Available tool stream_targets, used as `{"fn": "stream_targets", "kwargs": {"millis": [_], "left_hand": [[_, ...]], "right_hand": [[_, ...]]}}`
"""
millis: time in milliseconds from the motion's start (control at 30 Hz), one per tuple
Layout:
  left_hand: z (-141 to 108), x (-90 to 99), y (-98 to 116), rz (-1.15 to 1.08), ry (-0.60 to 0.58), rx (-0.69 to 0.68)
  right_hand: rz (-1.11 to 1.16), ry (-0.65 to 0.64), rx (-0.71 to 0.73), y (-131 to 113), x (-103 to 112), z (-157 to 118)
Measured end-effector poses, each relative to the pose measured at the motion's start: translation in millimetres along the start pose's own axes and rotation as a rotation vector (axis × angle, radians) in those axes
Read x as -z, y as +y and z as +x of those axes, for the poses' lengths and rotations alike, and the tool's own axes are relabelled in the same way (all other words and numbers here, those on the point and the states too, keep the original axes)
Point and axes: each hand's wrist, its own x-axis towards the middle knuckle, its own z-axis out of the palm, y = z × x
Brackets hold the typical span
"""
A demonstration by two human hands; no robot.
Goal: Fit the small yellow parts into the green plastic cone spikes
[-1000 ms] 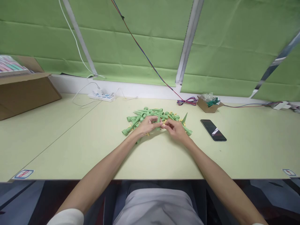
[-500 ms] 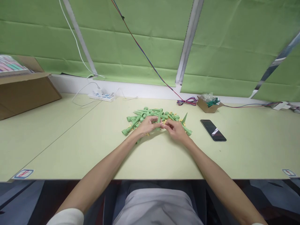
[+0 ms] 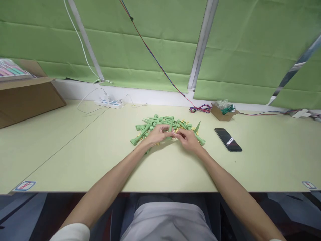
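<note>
My left hand (image 3: 159, 133) is closed around a green plastic watering spike (image 3: 171, 125), whose pointed end sticks up above the fingers. My right hand (image 3: 187, 138) meets it from the right, its thumb and forefinger pinched at the spike's lower part. Whatever small piece lies between those fingertips is too hidden to make out. Behind and around both hands lies a loose pile of similar green spikes (image 3: 145, 131) and caps, with small yellow parts (image 3: 183, 121) among them.
A black phone (image 3: 228, 139) lies to the right on the table (image 3: 170, 170). Farther back are a small cardboard box (image 3: 223, 115) holding plastic bags, a coiled cable (image 3: 200, 108) and a white power strip (image 3: 110, 103). A large cardboard box (image 3: 30, 100) stands far left.
Both hands stay in almost the same place at the pile. The held spike's tip leans very slightly more to the right.
</note>
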Motion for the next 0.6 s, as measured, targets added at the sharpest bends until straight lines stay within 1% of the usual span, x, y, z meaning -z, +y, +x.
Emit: {"fn": "stream_targets", "kwargs": {"millis": [600], "left_hand": [[0.1, 0.4, 1.5, -0.002, -0.013, 0.004]], "right_hand": [[-0.005, -0.006, -0.003, -0.6, 0.9, -0.2]]}}
